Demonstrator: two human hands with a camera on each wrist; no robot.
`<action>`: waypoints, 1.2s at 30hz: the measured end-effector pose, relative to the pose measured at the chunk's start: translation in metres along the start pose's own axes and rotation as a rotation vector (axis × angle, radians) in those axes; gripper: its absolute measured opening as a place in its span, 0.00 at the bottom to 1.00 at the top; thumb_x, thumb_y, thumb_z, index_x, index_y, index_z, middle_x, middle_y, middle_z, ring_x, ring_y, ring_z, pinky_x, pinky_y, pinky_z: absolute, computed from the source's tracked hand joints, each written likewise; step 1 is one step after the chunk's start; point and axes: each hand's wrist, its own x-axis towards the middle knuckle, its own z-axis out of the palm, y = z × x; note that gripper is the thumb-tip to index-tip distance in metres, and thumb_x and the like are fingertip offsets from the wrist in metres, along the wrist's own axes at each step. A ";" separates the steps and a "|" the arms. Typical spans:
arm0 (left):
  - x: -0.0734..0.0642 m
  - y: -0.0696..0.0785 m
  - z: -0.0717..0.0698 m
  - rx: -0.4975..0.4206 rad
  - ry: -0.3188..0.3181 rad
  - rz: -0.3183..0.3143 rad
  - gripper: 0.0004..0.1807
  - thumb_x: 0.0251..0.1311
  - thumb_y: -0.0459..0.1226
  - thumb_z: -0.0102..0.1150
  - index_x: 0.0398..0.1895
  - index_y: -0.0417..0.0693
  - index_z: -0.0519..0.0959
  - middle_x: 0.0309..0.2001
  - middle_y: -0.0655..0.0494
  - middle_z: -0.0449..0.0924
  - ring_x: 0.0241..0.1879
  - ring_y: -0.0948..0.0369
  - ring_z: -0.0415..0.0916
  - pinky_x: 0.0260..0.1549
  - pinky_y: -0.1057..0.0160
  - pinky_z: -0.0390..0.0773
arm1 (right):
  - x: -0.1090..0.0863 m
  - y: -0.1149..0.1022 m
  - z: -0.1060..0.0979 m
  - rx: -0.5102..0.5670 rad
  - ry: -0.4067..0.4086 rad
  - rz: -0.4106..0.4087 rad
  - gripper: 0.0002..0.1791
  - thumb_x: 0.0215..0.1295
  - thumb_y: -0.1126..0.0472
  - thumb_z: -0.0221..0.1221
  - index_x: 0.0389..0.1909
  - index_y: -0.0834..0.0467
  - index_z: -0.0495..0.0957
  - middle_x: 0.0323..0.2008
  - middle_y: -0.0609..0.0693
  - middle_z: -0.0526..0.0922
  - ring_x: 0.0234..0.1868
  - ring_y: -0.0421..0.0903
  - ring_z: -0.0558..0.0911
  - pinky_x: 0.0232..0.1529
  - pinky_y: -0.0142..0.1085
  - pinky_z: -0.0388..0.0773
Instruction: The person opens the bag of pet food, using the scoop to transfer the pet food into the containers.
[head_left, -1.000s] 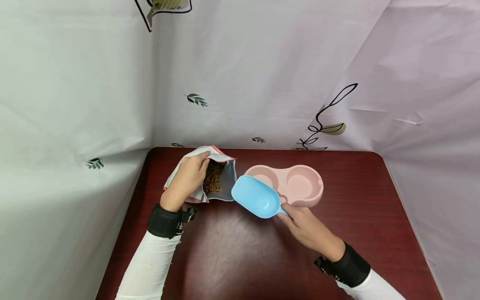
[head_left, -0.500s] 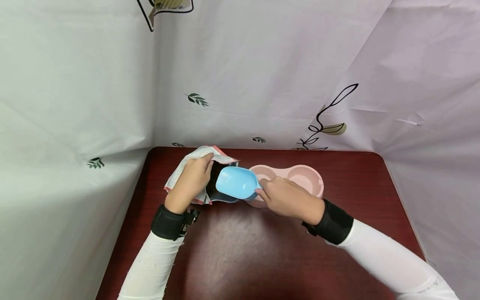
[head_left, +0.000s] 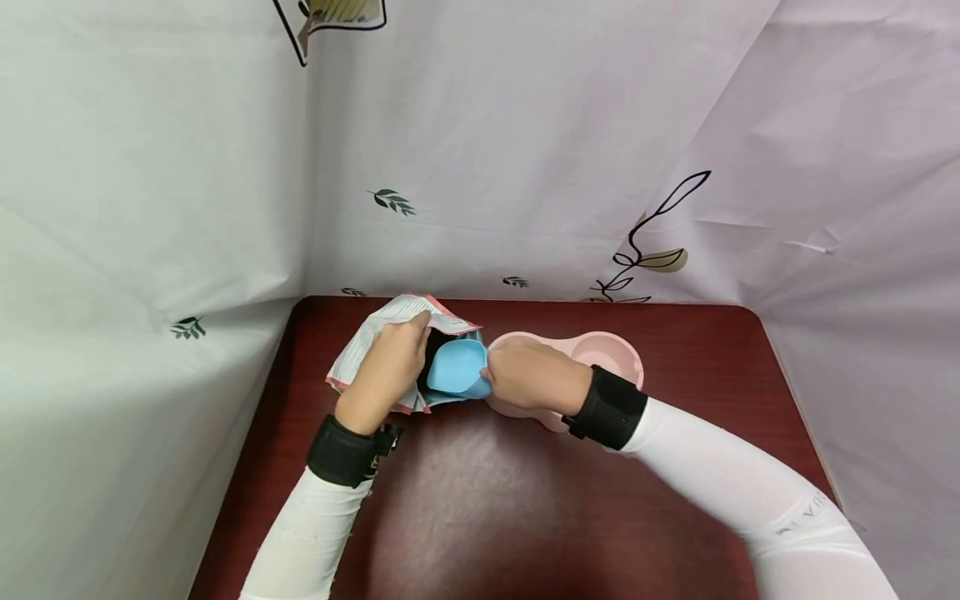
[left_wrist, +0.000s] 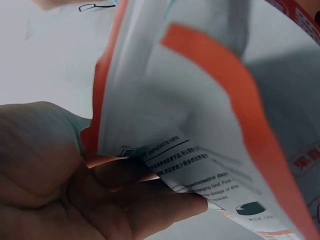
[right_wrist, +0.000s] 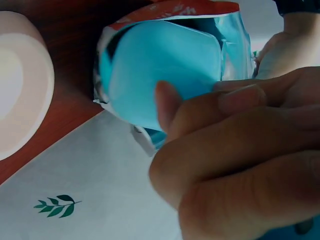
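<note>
A white bag with red edging lies on its side with its mouth to the right. My left hand pinches the upper rim of that mouth; in the left wrist view the printed bag wall runs between thumb and fingers. My right hand grips a light blue scoop by its handle, which the fingers hide. The scoop's bowl stands in the bag's opening, filling most of it in the right wrist view. The dark inside shows only in part, so its contents cannot be made out.
A pink double bowl stands right of the bag, partly under my right hand. Both rest near the back edge of the dark red table. White cloth with leaf prints hangs behind and at the sides.
My right hand has carried the blue scoop leftward from in front of the pink bowl into the bag's mouth. My left hand keeps its hold on the rim, shifting only slightly.
</note>
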 end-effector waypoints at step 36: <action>-0.001 0.000 0.005 0.049 0.062 0.051 0.17 0.71 0.31 0.48 0.58 0.35 0.77 0.43 0.36 0.85 0.37 0.45 0.83 0.30 0.45 0.83 | 0.049 -0.014 0.051 0.245 -0.083 0.213 0.22 0.73 0.54 0.50 0.16 0.55 0.74 0.14 0.47 0.65 0.15 0.44 0.70 0.17 0.34 0.68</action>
